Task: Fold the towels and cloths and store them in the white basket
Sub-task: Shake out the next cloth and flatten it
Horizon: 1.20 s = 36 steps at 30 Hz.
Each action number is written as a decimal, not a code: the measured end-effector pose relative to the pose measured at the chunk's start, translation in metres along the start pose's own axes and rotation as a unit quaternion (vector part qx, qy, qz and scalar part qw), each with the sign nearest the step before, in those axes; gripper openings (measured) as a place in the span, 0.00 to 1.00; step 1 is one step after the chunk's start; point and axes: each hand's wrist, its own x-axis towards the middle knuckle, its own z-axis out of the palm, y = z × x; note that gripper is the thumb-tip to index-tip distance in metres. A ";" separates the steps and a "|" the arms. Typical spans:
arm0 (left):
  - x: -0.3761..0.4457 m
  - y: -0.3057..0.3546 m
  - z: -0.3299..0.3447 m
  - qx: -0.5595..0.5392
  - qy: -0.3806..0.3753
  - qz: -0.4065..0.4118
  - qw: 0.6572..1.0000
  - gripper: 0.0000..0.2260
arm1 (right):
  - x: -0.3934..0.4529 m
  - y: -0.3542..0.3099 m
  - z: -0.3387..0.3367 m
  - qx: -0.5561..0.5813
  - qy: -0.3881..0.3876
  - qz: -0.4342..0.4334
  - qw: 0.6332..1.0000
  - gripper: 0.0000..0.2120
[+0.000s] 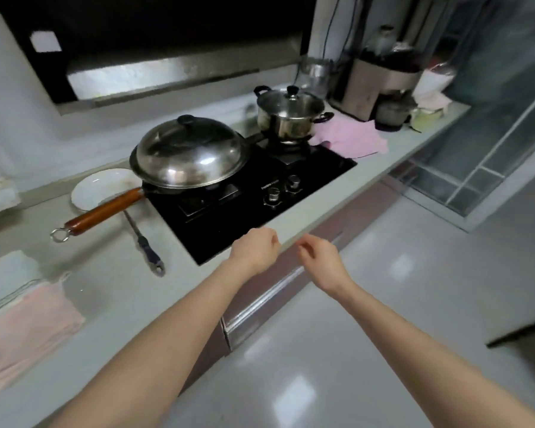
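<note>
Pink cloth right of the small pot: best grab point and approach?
Grip the pink cloth at its front right corner, which lies loose on the counter, coming from the counter's front edge. Its back edge is bunched against the small pot and by the pot handle, so that side looks crowded. Both hands are empty.

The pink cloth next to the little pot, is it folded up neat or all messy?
Messy, not folded. The pink cloth lies spread and rumpled on the counter beside the small pot, with uneven edges.
</note>
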 end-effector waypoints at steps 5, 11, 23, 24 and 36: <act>0.023 0.078 0.033 0.029 -0.014 0.053 0.998 0.10 | -0.011 0.051 -0.056 0.015 0.045 0.023 0.999 0.10; 0.064 0.104 0.044 0.061 -0.038 0.073 0.995 0.10 | 0.001 0.104 -0.083 0.031 0.058 0.082 0.994 0.10; 0.232 0.155 0.042 0.090 -0.092 0.155 0.980 0.11 | 0.128 0.157 -0.145 0.007 0.125 0.169 0.978 0.11; 0.246 0.162 0.043 0.095 -0.098 0.162 0.977 0.11 | 0.136 0.162 -0.152 0.003 0.129 0.177 0.976 0.11; 0.418 0.246 0.104 0.150 -0.120 0.143 0.971 0.12 | 0.275 0.290 -0.235 -0.046 0.112 0.181 0.976 0.11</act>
